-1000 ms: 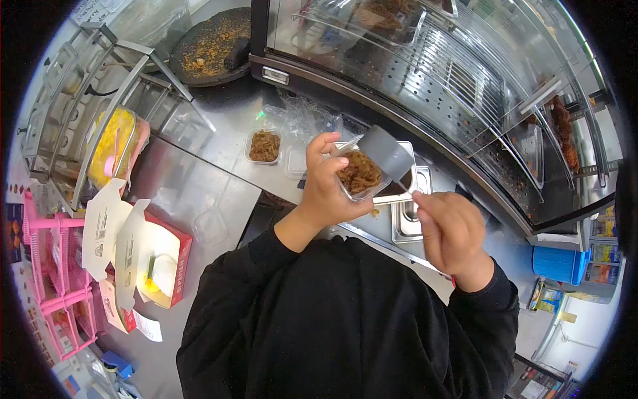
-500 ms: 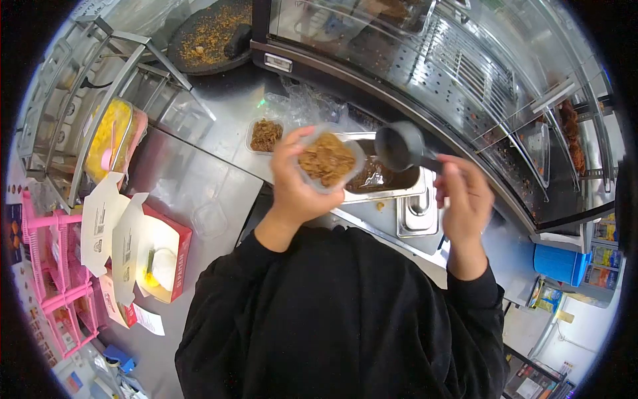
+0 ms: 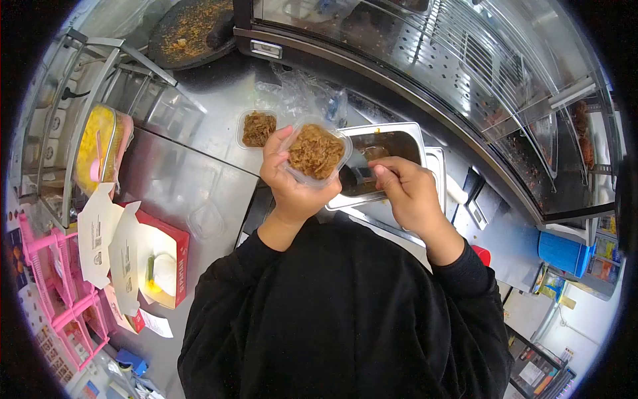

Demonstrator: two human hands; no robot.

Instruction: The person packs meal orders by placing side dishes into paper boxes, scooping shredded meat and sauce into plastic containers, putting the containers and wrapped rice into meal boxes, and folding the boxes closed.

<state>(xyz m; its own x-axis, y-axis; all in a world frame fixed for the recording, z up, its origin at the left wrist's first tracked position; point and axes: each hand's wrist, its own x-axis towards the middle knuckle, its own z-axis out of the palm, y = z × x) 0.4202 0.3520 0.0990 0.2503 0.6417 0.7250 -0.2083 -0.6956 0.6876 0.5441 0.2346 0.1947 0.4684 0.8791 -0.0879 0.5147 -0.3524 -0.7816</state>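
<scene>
My left hand [image 3: 296, 187] is wrapped round a clear plastic tub [image 3: 346, 150] filled with shredded brown food [image 3: 315, 151], tilted toward me. My right hand [image 3: 413, 193] grips the handle of a dark ladle [image 3: 359, 169], whose bowl is down in a steel food pan [image 3: 413, 141], close beside the tub. Brown liquid shows in the pan; part of the ladle is hidden behind my fingers. A second clear tub [image 3: 240, 138] holding similar brown food [image 3: 259, 128] rests on the counter beyond my left hand.
A red and white takeaway box [image 3: 181, 249] with rice and garnish lies open at left, near a clear lid [image 3: 207, 221]. Crumpled clear plastic [image 3: 312, 93] lies behind the tubs. A glass display cabinet [image 3: 372, 60] borders the far side; a stone mortar [image 3: 189, 36] sits at back left.
My right hand has moved left and down, bringing the ladle from above the pan into it. My left hand still holds the tub, shifted slightly left. The view has turned a little.
</scene>
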